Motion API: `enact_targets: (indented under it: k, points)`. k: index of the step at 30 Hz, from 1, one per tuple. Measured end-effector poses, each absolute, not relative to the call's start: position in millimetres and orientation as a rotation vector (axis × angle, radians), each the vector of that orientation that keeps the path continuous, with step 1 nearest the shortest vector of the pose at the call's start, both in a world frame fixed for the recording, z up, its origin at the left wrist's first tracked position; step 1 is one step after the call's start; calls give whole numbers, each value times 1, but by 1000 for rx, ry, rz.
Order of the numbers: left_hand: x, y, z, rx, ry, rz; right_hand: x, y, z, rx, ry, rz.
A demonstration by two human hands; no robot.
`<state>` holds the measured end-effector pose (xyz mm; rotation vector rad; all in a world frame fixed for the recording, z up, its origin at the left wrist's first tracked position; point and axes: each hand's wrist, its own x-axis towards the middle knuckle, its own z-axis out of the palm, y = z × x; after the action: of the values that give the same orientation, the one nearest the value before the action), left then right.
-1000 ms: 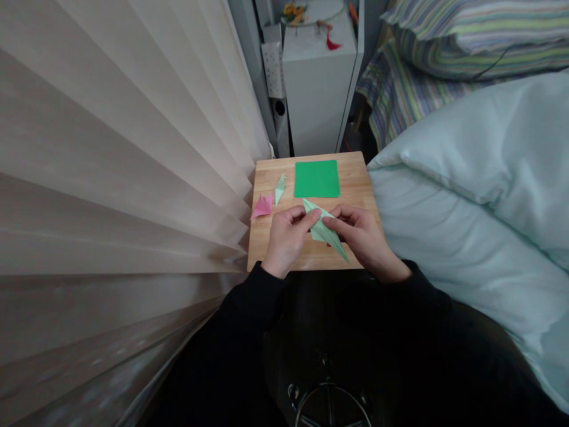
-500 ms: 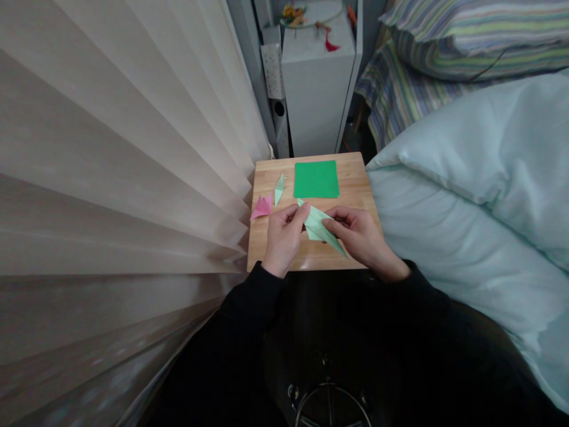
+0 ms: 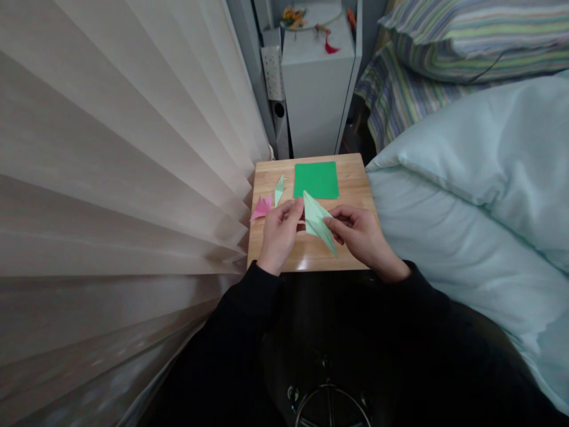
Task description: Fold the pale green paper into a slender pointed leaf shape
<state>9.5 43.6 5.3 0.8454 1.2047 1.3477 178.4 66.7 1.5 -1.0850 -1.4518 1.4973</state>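
Observation:
A pale green folded paper (image 3: pixel 316 220), pointed at top and bottom, is held above the wooden tabletop. My right hand (image 3: pixel 355 230) pinches its right edge between thumb and fingers. My left hand (image 3: pixel 282 230) is close by the paper's left edge, its thumb and fingers apart; whether the fingertips touch the paper is hard to make out. Behind the hands lies a bright green square of paper (image 3: pixel 316 179). A small pale green folded piece (image 3: pixel 279 191) and a pink folded paper (image 3: pixel 261 207) rest at the left of the tabletop.
The small wooden table (image 3: pixel 355 172) stands between a pleated curtain (image 3: pixel 155 148) on the left and a bed with a pale blue quilt (image 3: pixel 444 196) on the right. A white cabinet (image 3: pixel 317 101) is behind it. Below shows a metal ring of a chair base (image 3: pixel 329 385).
The folded paper has turned more upright, its upper point moving right and its lower point left. My left thumb has come off its face and the left hand has shifted slightly left.

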Motion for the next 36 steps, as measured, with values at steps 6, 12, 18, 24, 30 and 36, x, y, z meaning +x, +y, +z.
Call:
enact_targets:
  k: [6,12,18,24,30,36]
  points:
    - [10,45,5,954,1211,1244,174,67,-8,-1084,-1237,1708]
    - [-3,45,9,1231,1294,1081,186,74,-2,-1100,-1427,1335]
    - [-9,44,12,1307,1160,998,196,78,10,-993,-1582,1448]
    - [-9,46,8,1275,1138,1026,198,77,14,-976,-1552,1452]
    - [-9,46,6,1300,1151,1006,202,79,13,-1001,-1702,1359]
    - [-9,46,8,1365,1187,966,202,80,10,-948,-1762,1370]
